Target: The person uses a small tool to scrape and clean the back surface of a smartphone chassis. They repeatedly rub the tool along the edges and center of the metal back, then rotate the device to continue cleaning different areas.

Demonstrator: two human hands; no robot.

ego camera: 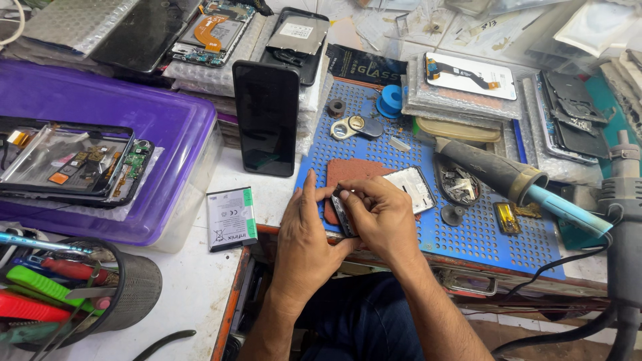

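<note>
Both my hands meet at the near edge of a blue perforated mat. My left hand and my right hand together grip a small dark phone, held on edge between the fingers. Just behind them lie a reddish-brown pad and a silver phone frame. A phone battery lies on the white bench left of my left hand.
A black phone stands upright behind the bench. A purple bin carries an opened phone. A mesh cup of tools sits front left. A soldering iron, a hot-air gun and bubble-wrapped phone parts fill the right and back.
</note>
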